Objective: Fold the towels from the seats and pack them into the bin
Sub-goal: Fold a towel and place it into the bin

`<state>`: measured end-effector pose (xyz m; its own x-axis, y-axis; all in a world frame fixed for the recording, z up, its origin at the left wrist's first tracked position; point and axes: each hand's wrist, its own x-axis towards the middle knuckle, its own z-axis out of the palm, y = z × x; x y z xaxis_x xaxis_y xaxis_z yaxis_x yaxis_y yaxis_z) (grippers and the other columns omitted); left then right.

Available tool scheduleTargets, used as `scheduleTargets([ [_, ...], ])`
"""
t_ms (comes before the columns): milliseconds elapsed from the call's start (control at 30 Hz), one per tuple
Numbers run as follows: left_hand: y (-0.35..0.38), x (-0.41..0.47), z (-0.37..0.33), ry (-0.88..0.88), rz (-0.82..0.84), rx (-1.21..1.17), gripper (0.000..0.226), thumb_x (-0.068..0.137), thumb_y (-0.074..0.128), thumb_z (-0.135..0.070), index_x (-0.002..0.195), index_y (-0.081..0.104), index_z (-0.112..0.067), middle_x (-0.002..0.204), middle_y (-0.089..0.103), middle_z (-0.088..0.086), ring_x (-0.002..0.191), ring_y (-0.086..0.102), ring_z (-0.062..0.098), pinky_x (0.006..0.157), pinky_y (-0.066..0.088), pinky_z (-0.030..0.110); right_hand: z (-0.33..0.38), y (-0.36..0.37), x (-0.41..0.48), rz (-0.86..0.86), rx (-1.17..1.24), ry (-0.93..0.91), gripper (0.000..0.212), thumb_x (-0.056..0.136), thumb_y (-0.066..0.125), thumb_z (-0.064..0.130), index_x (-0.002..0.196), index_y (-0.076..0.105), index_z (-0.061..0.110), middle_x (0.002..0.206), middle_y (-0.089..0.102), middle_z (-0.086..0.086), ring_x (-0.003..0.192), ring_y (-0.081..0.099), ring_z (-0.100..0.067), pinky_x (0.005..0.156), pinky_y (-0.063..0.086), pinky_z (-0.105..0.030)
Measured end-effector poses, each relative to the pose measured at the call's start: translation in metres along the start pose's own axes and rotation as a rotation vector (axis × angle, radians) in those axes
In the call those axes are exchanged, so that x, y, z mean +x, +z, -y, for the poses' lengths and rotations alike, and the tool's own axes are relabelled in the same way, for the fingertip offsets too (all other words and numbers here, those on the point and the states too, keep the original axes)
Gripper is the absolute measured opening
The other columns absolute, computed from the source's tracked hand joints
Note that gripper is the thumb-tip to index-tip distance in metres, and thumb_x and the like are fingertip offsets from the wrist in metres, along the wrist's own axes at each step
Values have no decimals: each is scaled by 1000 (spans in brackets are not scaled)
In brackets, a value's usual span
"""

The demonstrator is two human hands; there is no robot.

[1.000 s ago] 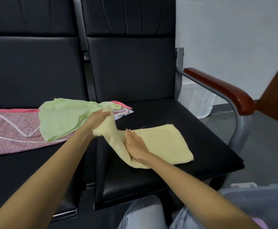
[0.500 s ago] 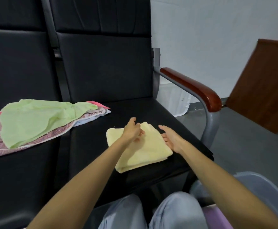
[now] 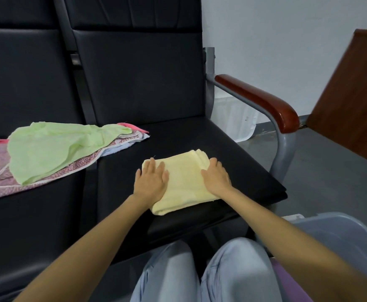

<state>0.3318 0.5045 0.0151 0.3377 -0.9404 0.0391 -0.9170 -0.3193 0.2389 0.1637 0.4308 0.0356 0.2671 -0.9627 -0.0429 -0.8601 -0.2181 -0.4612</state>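
Yellow towel (image 3: 184, 182) folded on the seat (image 3: 232, 149)
Loose a second ago — left hand (image 3: 151, 182) and right hand (image 3: 216, 177), grip spread flat, now press it; bin (image 3: 330, 225) next.

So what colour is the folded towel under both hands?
Pale yellow, plain; the folded towel shows best in the head view.

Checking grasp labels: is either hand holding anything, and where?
Nothing gripped: left hand and right hand press flat on the yellow towel, one at each end.
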Motion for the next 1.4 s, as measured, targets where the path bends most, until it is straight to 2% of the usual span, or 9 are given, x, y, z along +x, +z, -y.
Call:
scheduleTargets([
  [133,-11,-15,3,-228,-62,-27,51,99,29,-33,146,20,-16,133,35,18,118,40,32,94,37,39,-2,-17,9,175,101,166,66,93,50,32,144,19,1,140,38,-14,124,44,-30,95,41,-35],
  [300,-31,-29,2,-288,198,-751,65,95,48,-33,149,12,-32,143,37,9,121,47,31,93,45,39,0,-36,-1,318,372,201,77,89,60,26,147,11,15,136,41,-9,114,47,-25,75,43,-27],
  [400,-44,-37,-5,-261,345,-1064,68,88,62,-20,144,25,-32,139,39,6,115,52,27,78,52,37,-13,-44,-11,372,687,183,61,89,59,13,141,32,29,127,46,-8,99,50,-22,64,47,-25],
  [467,-53,-39,-20,-221,330,-1076,53,86,63,-16,133,42,-26,131,47,8,100,58,19,62,53,27,-31,-53,-18,351,826,150,30,87,59,10,114,61,24,119,55,-8,92,55,-20,68,47,-26],
  [567,-68,-40,-61,-95,348,-1107,28,87,60,-13,115,60,-14,112,59,8,82,57,10,58,49,19,-62,-83,-39,286,1012,177,13,86,59,10,82,70,17,95,64,-3,79,58,-14,65,47,-25],
  [767,-70,-49,-171,102,472,-1102,11,86,62,-10,93,69,-6,96,66,10,83,61,13,72,51,22,-151,-143,-111,102,1131,289,17,90,52,14,85,68,17,82,63,2,75,55,-7,63,44,-19],
  [900,-46,-72,-244,225,591,-1090,8,84,62,-3,87,69,-3,93,66,10,80,61,15,75,52,25,-217,-157,-170,-54,1293,441,20,92,46,10,85,65,14,60,60,5,48,54,-1,40,41,-13],
  [1267,108,-172,-356,190,939,-772,27,87,52,4,64,58,-9,51,53,1,51,45,11,46,34,19,-348,-85,-328,-248,1417,987,22,92,45,5,82,62,12,56,46,0,36,41,-4,34,34,-13],
  [1400,137,-202,-386,286,972,-723,36,89,43,8,63,58,-12,35,51,-9,43,45,8,40,30,15,-369,-75,-363,-530,1349,1087,24,90,45,4,75,61,13,35,43,4,26,33,-4,33,24,-10],
])
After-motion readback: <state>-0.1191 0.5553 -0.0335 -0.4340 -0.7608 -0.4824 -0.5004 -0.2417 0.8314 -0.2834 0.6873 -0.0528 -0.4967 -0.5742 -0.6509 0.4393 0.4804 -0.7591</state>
